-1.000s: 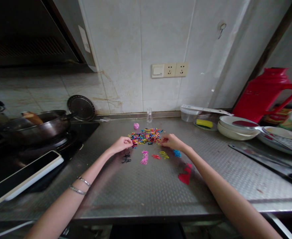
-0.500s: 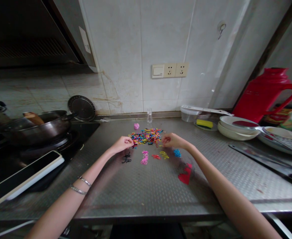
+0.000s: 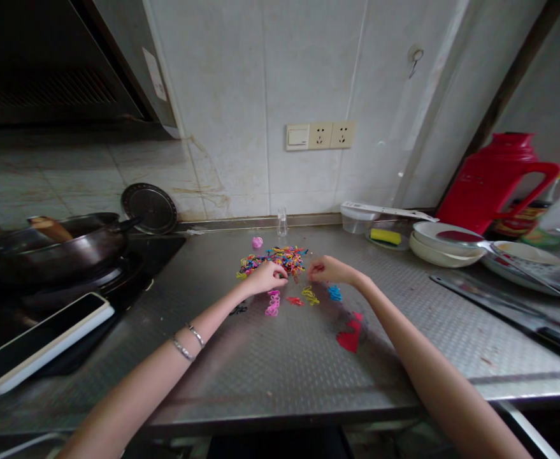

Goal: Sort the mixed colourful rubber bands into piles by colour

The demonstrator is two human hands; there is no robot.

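A heap of small multicoloured elastic bands (image 3: 284,258) lies on the metal counter. My left hand (image 3: 266,278) hangs over the heap's front edge, its fingers pinched; whatever is between them is too small to make out. At the heap's right side, my right hand (image 3: 326,269) is also closed, fingertips together, contents hidden. In front lie sorted little piles: black bands (image 3: 238,310) partly behind my left forearm, pink bands (image 3: 272,304), red bands (image 3: 295,301), yellow bands (image 3: 310,295) and blue bands (image 3: 335,293).
A torn red piece (image 3: 350,338) lies nearer me on the counter (image 3: 270,376). Behind the heap stand a pink lump (image 3: 257,243) and a small clear bottle (image 3: 282,223). Left are a phone (image 3: 41,344) and a pan (image 3: 69,248); right, bowls (image 3: 445,252) and a knife (image 3: 499,312).
My left hand has moved right, from the heap's left edge to its front, near the pink bands. My right hand stays about where it was beside the heap. The view has shifted slightly.
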